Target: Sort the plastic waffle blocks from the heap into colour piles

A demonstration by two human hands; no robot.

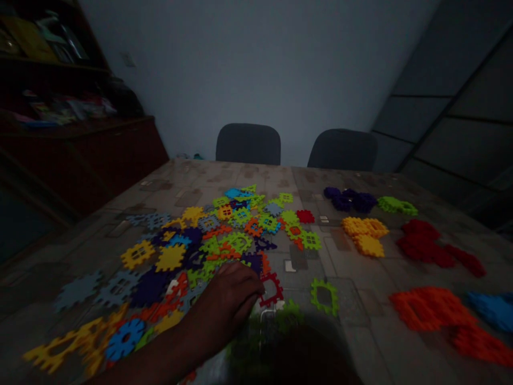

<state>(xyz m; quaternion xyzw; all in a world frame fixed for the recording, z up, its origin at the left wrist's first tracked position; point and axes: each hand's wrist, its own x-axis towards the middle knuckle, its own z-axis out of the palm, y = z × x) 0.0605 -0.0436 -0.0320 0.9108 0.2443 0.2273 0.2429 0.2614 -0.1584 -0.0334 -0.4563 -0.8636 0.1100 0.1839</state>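
My left hand (234, 294) reaches in from the lower left, fingers bent together, with the fingertips closed at the left edge of a red square frame piece (272, 289). Beneath and around it lies a loose heap of toothed plastic building pieces: a dark purple square (251, 262), green pieces (236, 241), yellow squares (170, 258) and a blue toothed wheel (125, 339). To the right, apart from the hand, lies a green square frame (324, 295). A dark blurred shape (316, 353) covers the bottom middle and hides what is there. My right hand cannot be made out.
On the right side of the table (360, 289) lie groups by colour: purple (349, 199), green (396, 205), yellow (365, 235), red (425, 243), orange (433, 310) and blue (495, 310). Two chairs (248, 143) stand at the far edge. A cabinet (88, 155) is at left.
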